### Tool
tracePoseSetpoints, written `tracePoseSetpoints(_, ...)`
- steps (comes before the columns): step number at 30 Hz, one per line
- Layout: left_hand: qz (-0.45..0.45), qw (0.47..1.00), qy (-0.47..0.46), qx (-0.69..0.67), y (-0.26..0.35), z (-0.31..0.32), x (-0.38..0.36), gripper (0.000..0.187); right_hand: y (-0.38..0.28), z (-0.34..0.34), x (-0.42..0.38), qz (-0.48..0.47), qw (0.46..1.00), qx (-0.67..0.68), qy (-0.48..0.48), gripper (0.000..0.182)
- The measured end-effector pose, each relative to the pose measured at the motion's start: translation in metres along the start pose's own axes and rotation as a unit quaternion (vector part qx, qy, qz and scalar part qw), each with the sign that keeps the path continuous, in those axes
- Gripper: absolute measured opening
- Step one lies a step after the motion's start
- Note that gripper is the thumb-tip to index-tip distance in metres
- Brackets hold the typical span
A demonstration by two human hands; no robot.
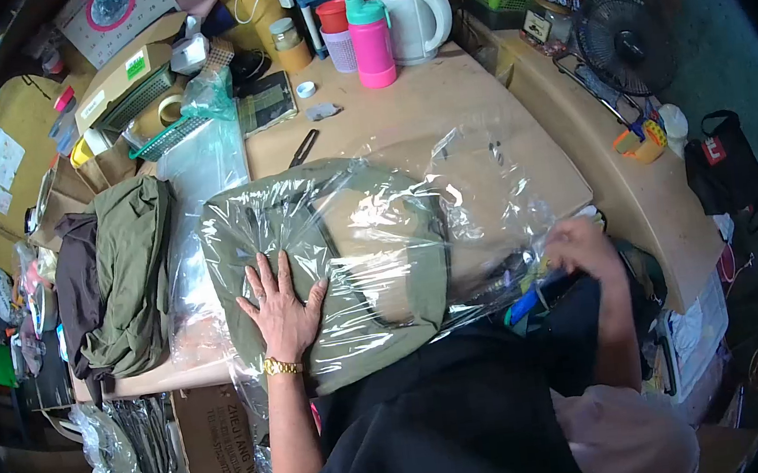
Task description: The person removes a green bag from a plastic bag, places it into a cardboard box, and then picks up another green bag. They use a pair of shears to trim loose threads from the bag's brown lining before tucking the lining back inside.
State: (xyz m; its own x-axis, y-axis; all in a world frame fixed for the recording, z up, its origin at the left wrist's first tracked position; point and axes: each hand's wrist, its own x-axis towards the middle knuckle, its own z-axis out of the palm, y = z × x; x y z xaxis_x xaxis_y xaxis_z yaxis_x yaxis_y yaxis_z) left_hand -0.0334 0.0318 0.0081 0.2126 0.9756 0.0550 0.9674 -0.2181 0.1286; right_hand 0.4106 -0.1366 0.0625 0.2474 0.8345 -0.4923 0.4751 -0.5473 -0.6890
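Note:
An olive-green folded garment (424, 273) lies inside a clear plastic bag (484, 179) on the table, close against my body. My left hand (282, 311) presses flat on the bag over the garment's left part, fingers spread, a gold watch at the wrist. Off the table's front right edge, my right hand (586, 247) has its fingers curled together at the bag's right end, pinching the film. The garment fills the bag's left and middle; the right stretch of film is loose and crinkled. Its fingertips are partly blurred against the shiny plastic.
Folded olive and dark brown garments (124, 272) lie at the left beside flat clear bags (199, 191). A dark cutter-like tool (304, 146) lies behind the bag. At the back stand a pink bottle (372, 48) and a kettle (411, 16). A black fan (625, 43) is at right.

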Motion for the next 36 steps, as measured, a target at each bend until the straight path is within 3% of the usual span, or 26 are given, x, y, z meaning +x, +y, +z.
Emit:
tracePoseSetpoints(1,-0.011,1.000,-0.011,-0.006,0.000,-0.001,0.001,0.083,0.043,-0.019,0.011,-0.096,0.989,0.113,0.009,0.030)
tracePoseSetpoints(3,-0.006,1.000,-0.023,-0.013,0.005,-0.018,0.004,0.084,0.046,-0.026,0.022,-0.223,0.924,0.309,0.026,0.031)
tracePoseSetpoints(4,0.047,0.997,0.041,-0.044,0.017,-0.033,0.007,0.084,0.024,-0.023,0.020,-0.226,0.923,0.310,0.026,0.031)
tracePoseSetpoints(5,0.098,0.987,0.105,-0.075,0.031,-0.050,0.009,0.085,-0.017,-0.013,0.015,-0.198,0.926,0.318,-0.040,0.032)
tracePoseSetpoints(8,0.238,0.918,0.077,-0.309,0.119,-0.096,-0.006,0.073,-0.098,0.019,0.029,-0.132,0.912,0.245,-0.302,0.039)
tracePoseSetpoints(9,0.262,0.893,0.089,-0.356,0.141,-0.092,-0.009,0.064,-0.115,0.032,0.038,-0.148,0.913,0.199,-0.325,0.041)
tracePoseSetpoints(11,0.311,0.877,-0.009,-0.367,0.160,-0.089,0.010,0.036,-0.125,0.060,0.074,-0.169,0.908,0.148,-0.353,0.044)
tracePoseSetpoints(12,0.306,0.879,-0.002,-0.364,0.165,-0.094,0.012,0.036,-0.120,0.078,0.103,-0.305,0.895,0.131,-0.297,0.043)
tracePoseSetpoints(13,0.313,0.863,0.077,-0.388,0.169,-0.103,0.014,0.024,-0.122,0.090,0.120,-0.435,0.862,0.114,-0.233,0.042)
tracePoseSetpoints(14,0.318,0.841,0.155,-0.410,0.174,-0.109,0.015,0.013,-0.129,0.100,0.122,-0.392,0.895,0.052,-0.204,0.036)
tracePoseSetpoints(15,0.314,0.843,0.158,-0.408,0.180,-0.115,0.015,0.013,-0.142,0.118,0.129,-0.415,0.893,0.015,-0.171,0.037)
tracePoseSetpoints(17,0.392,0.782,0.198,-0.442,0.193,-0.123,0.017,0.010,-0.175,0.162,0.138,-0.482,0.869,-0.049,-0.098,0.039)
tracePoseSetpoints(19,0.440,0.790,0.163,-0.395,0.200,-0.124,0.016,0.018,-0.203,0.208,0.152,-0.527,0.843,-0.108,-0.012,0.041)
tracePoseSetpoints(22,0.401,0.781,0.152,-0.453,0.186,-0.132,0.007,0.022,-0.230,0.243,0.161,-0.536,0.816,-0.187,0.108,0.044)
tracePoseSetpoints(24,0.303,0.819,0.271,-0.405,0.138,-0.115,0.029,0.025,-0.232,0.254,0.166,-0.520,0.804,-0.230,0.172,0.047)
tracePoseSetpoints(25,0.215,0.865,0.268,-0.366,0.107,-0.093,0.050,0.024,-0.236,0.255,0.167,-0.513,0.799,-0.247,0.195,0.048)
tracePoseSetpoints(26,0.193,0.860,0.312,-0.354,0.074,-0.076,0.072,0.022,-0.240,0.256,0.168,-0.506,0.792,-0.262,0.218,0.049)
tracePoseSetpoints(27,0.112,0.893,0.299,-0.317,0.038,-0.052,0.093,0.024,-0.242,0.258,0.167,-0.504,0.785,-0.275,0.231,0.050)
tracePoseSetpoints(29,0.061,0.914,0.351,-0.195,-0.014,-0.012,0.114,0.037,-0.245,0.259,0.172,-0.498,0.776,-0.303,0.240,0.052)
tracePoseSetpoints(32,-0.002,0.946,0.307,-0.108,-0.029,0.015,0.110,0.051,-0.240,0.268,0.186,-0.492,0.785,-0.312,0.209,0.068)
tracePoseSetpoints(36,-0.033,0.954,0.279,-0.102,-0.029,0.017,0.116,0.057,-0.248,0.259,0.179,-0.463,0.796,-0.362,0.144,0.072)
